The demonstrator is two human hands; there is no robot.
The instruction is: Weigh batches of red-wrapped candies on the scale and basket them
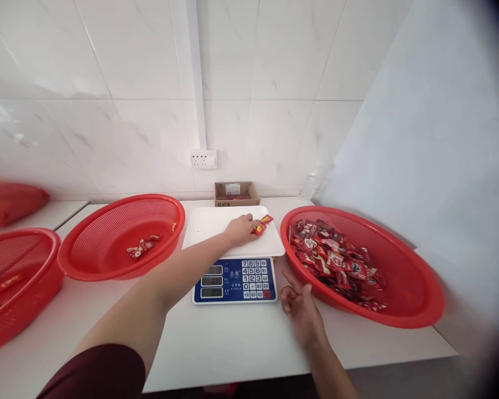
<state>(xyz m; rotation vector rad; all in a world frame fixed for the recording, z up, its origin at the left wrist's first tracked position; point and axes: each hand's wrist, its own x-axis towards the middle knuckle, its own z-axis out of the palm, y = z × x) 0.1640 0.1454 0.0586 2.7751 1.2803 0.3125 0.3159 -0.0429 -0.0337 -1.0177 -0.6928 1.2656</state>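
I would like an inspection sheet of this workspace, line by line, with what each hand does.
Surface: white table bearing a scale.
Job's things: two candies on the tray; right basket holds a candy heap; middle basket holds a few.
Clutter: left basket with a packet; box at the wall.
Hands: left hand touches the candies, grip unclear; right hand open, holding nothing, near the right basket.
Cables: nothing seen.
Surroundings: tiled wall, socket, red bag far left.
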